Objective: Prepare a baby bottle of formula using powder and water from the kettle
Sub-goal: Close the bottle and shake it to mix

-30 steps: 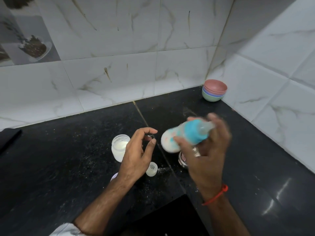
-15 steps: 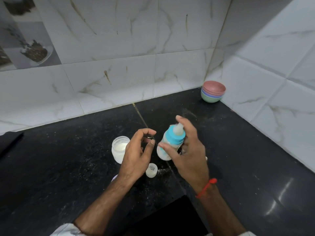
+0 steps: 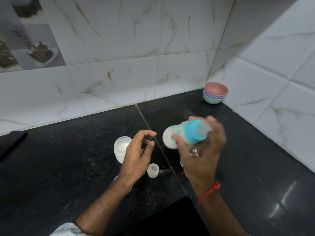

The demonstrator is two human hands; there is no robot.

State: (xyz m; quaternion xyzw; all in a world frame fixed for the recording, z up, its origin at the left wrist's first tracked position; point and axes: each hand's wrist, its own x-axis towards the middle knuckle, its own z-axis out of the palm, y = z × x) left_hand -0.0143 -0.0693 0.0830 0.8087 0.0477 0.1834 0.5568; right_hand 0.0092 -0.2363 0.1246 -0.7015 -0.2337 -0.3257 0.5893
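Observation:
My right hand [image 3: 202,155] grips a baby bottle [image 3: 184,135] with a blue collar, tipped almost sideways above the black counter, its milky white base pointing left; it is motion-blurred. My left hand [image 3: 138,154] hovers just left of it, holding nothing, fingers loosely curled and apart. Behind the left hand stands an open glass jar of white powder [image 3: 120,149]. A small clear bottle cap [image 3: 153,170] lies on the counter between my hands. No kettle is in view.
Stacked coloured bowls [image 3: 215,92] sit in the back right corner where the tiled walls meet. A metal object is mostly hidden under my right hand. The black counter [image 3: 59,159] has spilled powder specks; its front edge has a dark cut-out.
The bottle went from upright half a second ago to tipped sideways and blurred, as it was a second ago. The left hand has hardly moved.

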